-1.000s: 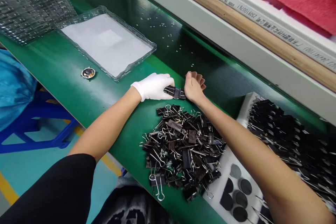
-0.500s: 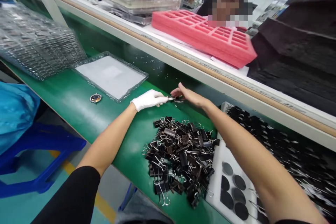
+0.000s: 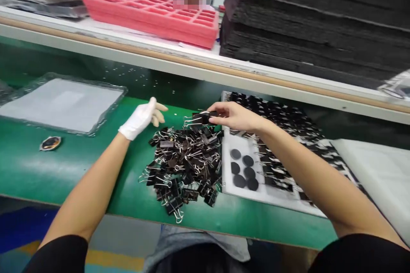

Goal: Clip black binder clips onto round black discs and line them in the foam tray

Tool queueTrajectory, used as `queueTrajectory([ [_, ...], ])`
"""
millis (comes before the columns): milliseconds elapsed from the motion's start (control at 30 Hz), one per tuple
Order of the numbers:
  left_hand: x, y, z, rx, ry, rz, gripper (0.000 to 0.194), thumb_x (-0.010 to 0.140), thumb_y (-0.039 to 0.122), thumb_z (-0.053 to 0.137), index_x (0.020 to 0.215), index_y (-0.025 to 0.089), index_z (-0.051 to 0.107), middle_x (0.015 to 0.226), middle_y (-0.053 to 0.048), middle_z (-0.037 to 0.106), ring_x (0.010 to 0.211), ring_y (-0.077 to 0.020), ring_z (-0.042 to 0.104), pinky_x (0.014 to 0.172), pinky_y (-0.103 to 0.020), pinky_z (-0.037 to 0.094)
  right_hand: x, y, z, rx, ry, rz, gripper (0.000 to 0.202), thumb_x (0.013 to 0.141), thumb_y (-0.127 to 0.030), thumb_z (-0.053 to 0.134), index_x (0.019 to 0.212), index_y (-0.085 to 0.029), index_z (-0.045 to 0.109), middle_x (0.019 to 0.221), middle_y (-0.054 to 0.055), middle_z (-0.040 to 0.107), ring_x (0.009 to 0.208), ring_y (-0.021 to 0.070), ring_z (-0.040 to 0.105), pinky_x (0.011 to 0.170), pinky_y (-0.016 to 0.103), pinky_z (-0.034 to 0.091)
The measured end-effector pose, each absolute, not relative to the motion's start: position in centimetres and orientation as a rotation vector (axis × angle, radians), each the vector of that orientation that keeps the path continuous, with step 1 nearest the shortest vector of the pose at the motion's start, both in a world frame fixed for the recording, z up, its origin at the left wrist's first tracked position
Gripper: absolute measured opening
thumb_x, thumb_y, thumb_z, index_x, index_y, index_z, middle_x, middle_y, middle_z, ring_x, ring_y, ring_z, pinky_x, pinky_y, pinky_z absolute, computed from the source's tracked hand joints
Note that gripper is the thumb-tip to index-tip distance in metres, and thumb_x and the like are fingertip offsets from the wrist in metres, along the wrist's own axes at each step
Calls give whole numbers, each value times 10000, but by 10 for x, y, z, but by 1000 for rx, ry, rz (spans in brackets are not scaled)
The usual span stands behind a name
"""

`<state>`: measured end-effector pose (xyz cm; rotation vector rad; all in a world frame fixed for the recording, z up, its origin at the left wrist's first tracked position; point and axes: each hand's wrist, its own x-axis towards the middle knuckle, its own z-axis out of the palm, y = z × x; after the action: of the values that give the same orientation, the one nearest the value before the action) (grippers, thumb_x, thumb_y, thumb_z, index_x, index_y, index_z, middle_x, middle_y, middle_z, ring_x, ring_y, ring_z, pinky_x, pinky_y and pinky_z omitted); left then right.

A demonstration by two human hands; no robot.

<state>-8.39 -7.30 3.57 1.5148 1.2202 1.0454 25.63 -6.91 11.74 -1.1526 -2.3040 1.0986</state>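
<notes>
My right hand (image 3: 233, 115) is bare and pinches a small part clamped in black binder clips (image 3: 201, 117), holding it over the back right of a clip pile. Silver wire handles stick out of it to the left; my fingers hide some of it. The loose pile of black binder clips (image 3: 185, 162) lies on the green table. At the pile's back left, my left hand (image 3: 142, 117), in a white glove with fingertips uncovered, is open and empty. A round watch-like part (image 3: 50, 143) lies farther left.
Right of the pile, a white foam tray (image 3: 227, 183) carries black discs (image 3: 248, 172) and rows of clipped parts (image 3: 275, 123). A clear plastic tray (image 3: 89, 130) with a white sheet lies left. Above runs a shelf edge (image 3: 144, 53) bearing pink foam (image 3: 153, 19) and black foam stacks (image 3: 304, 30).
My hands, together at the clipped part before, have parted. The left has let go and opened; the right has carried the part toward the tray. The view has swung right.
</notes>
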Motion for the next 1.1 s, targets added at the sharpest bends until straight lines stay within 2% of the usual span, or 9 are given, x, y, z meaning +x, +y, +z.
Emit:
queueTrajectory([
  [133,-93,-60,16,1486,1325,1095,795,929,841,451,1033,109,745,769,-107,730,575,-159,598,572,-272,500,344,-107,115,-1343,-2191,766,406,875,-578,732,1096,-238,738,1095,78,735,999,300,670,948,483,513],
  [267,-91,-59,11,1422,1340,1140,746,928,806,504,1066,111,738,800,-105,733,597,-157,604,578,-265,513,391,-132,84,-1460,-2084,427,412,867,-643,719,1051,-281,787,1242,98,692,1219,355,605,1113,585,424],
  [367,-87,-61,12,1444,1361,1132,724,934,788,510,1065,113,740,813,-103,732,601,-155,611,587,-264,526,394,-138,60,-1658,-2107,270,358,874,-633,720,1048,-336,817,1391,99,612,1341,415,485,1089,674,370],
  [467,-86,-61,12,1469,1363,1126,718,937,783,513,1070,116,743,823,-102,731,614,-153,620,598,-259,538,388,-138,50,-1804,-2145,137,256,874,-534,778,1063,-367,824,1470,95,548,1380,448,400,1042,680,368],
  [600,-87,-60,11,1488,1361,1119,727,928,798,524,1064,119,745,815,-101,734,626,-145,632,607,-244,551,386,-136,52,-1813,-2192,144,217,878,-481,797,1062,-367,821,1469,94,542,1373,438,402,1050,667,362],
  [733,-87,-60,12,1491,1356,1108,725,919,804,535,1059,125,749,828,-108,744,634,-151,651,614,-252,569,389,-134,50,-1769,-2200,214,266,905,-560,749,1072,-365,818,1474,91,544,1353,431,428,1051,666,364],
  [867,-85,-61,14,1493,1386,1105,706,930,784,528,1035,122,749,822,-116,744,634,-165,663,616,-268,576,390,-136,43,-1772,-2247,44,261,908,-567,745,1022,-347,828,1474,98,528,1350,444,388,1001,647,367],
  [1000,-87,-61,12,1519,1387,1089,687,954,764,502,1051,131,751,845,-119,752,650,-174,676,635,-280,583,388,-142,40,-1733,-2307,-134,272,939,-549,712,1004,-309,821,1467,124,518,1368,443,362,1032,682,312],
  [1100,-89,-58,8,1535,1374,1081,683,955,765,503,1066,140,754,855,-116,755,660,-175,682,638,-277,587,387,-145,42,-1695,-2330,-186,272,971,-516,679,1013,-281,809,1452,130,534,1369,426,370,1032,667,312],
])
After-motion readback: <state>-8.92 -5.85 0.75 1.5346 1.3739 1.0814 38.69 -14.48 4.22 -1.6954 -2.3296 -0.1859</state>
